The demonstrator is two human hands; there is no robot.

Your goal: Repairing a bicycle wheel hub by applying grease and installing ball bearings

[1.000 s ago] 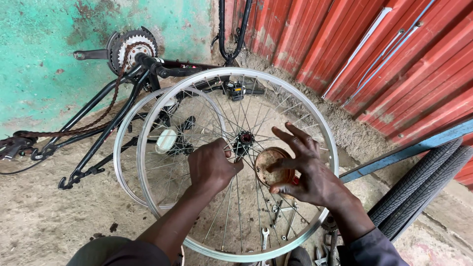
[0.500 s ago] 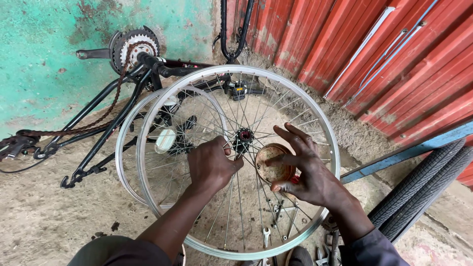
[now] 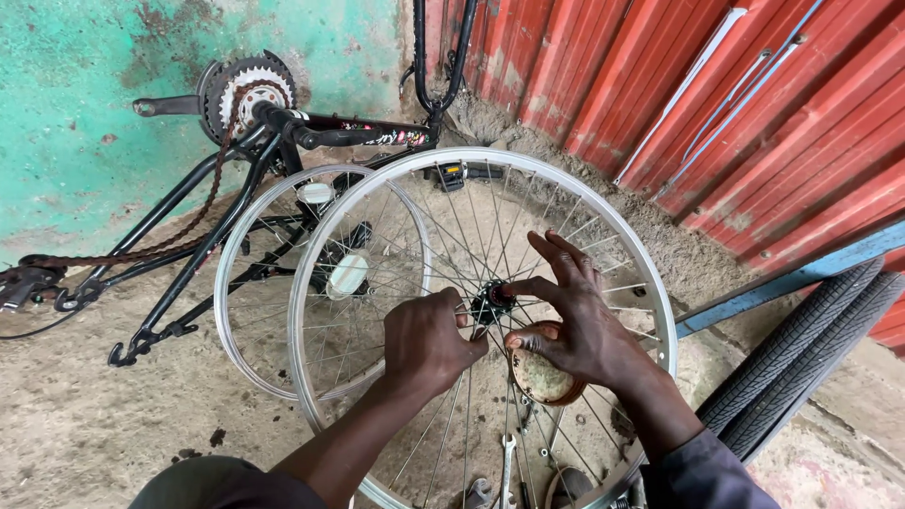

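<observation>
A silver spoked bicycle wheel (image 3: pixel 650 302) stands upright before me. My left hand (image 3: pixel 429 341) is closed in a fist at the left side of its black hub (image 3: pixel 490 303), thumb against the axle. My right hand (image 3: pixel 575 320) cups a small round tin (image 3: pixel 542 377) in its palm, while its index finger and thumb reach to the hub's right side; the other fingers are spread. What the left fist grips is hidden.
A second silver wheel (image 3: pixel 236 273) leans behind the first. An upturned black bicycle frame (image 3: pixel 349 135) with chain and sprocket (image 3: pixel 236 90) lies against a green wall. Red corrugated sheeting (image 3: pixel 754 94) is at right, black tyres (image 3: pixel 801 358) lean lower right. A spanner (image 3: pixel 507 467) lies on the dirt floor.
My right hand with the tin has dropped slightly and its fingertips have come in to the hub. The left fist stays at the hub.
</observation>
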